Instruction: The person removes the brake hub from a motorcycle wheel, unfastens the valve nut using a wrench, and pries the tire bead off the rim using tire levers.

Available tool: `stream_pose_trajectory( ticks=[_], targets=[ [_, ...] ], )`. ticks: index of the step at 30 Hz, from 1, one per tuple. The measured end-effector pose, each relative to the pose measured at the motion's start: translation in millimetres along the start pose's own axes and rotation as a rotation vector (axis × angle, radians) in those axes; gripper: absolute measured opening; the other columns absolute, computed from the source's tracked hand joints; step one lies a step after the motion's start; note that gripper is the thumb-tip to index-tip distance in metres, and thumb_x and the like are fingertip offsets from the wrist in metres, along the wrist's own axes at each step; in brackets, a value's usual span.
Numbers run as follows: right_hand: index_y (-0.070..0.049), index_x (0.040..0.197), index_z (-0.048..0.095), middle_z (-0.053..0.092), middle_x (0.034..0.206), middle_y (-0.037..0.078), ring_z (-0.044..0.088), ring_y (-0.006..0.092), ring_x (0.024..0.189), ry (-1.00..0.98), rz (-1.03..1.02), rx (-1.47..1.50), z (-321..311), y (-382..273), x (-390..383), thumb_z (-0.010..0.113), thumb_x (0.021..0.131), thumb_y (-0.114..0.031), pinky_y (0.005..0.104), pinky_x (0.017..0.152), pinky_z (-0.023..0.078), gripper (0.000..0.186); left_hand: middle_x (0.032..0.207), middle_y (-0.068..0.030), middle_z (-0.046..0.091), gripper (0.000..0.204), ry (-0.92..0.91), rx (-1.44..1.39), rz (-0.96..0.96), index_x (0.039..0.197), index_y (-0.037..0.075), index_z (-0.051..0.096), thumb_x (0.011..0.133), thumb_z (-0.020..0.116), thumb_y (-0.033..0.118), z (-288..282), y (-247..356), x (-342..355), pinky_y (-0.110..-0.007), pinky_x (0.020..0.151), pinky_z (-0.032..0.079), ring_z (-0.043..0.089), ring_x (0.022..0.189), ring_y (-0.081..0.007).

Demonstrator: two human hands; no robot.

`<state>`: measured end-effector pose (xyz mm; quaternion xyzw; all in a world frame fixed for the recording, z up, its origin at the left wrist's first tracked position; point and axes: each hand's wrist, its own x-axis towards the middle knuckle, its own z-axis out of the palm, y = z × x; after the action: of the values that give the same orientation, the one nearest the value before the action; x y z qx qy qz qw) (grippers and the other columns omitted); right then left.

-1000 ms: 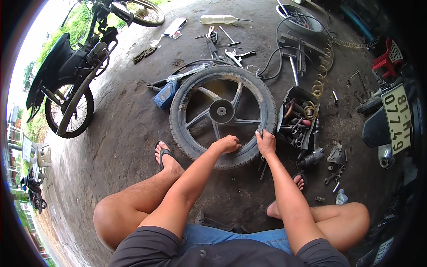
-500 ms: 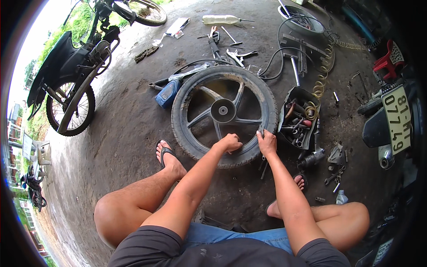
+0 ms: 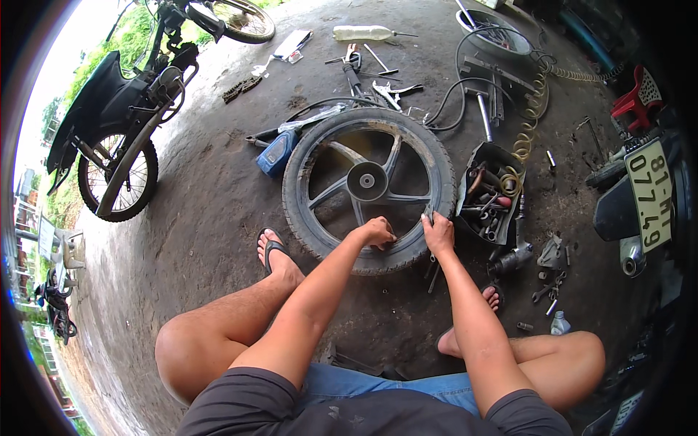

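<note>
Motorcycle wheel [image 3: 368, 182] lay flat on the ground [image 3: 211, 196], left hand [image 3: 378, 232] curled inside it, contents unclear, right hand [image 3: 439, 234] pinching a small dark piece [image 3: 429, 212] at the tyre [image 3: 294, 190]; even bracing seemed best.

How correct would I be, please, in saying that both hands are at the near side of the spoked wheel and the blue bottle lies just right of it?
Only one detail is wrong: the blue bottle lies just left of the spoked wheel, as the head view shows. The left hand and right hand are indeed at the wheel's near side.
</note>
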<state>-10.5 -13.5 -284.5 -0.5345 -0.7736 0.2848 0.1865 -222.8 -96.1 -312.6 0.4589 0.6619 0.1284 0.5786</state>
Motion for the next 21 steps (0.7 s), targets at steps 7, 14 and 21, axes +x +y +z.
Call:
stream_pose_trajectory(
  ticks=[7, 14, 21],
  targets=[
    [-0.001, 0.097, 0.070, 0.070, 0.091, 0.029, 0.068, 0.0494, 0.091, 0.001, -0.032, 0.011, 11, -18, 2, 0.067, 0.098, -0.035, 0.0547, 0.078, 0.053, 0.035, 0.087, -0.0184, 0.078, 0.034, 0.094, 0.274, 0.073, 0.098, -0.003, 0.079, 0.084, 0.069, 0.027, -2, -19, 5, -0.037, 0.077, 0.063, 0.078, 0.074, -0.0264],
    [0.000, 0.095, 0.070, 0.070, 0.091, 0.029, 0.068, 0.0494, 0.091, -0.018, -0.016, 0.021, 3, -15, 2, 0.066, 0.097, -0.034, 0.0547, 0.078, 0.053, 0.035, 0.103, -0.0267, 0.076, 0.040, 0.225, 0.206, -0.074, 0.102, -0.004, 0.078, 0.093, 0.072, 0.035, 20, -7, 2, -0.040, 0.083, 0.062, 0.078, 0.081, -0.0335],
    [0.000, 0.096, 0.073, 0.072, 0.092, 0.027, 0.069, 0.0477, 0.093, 0.009, 0.010, 0.030, 1, -4, -2, 0.065, 0.098, -0.037, 0.0538, 0.081, 0.054, 0.037, 0.098, -0.0204, 0.076, 0.043, 0.369, -0.246, -0.170, 0.106, -0.010, 0.075, 0.094, 0.075, 0.031, 20, 2, 7, -0.039, 0.075, 0.063, 0.077, 0.088, -0.0253]
  ],
)
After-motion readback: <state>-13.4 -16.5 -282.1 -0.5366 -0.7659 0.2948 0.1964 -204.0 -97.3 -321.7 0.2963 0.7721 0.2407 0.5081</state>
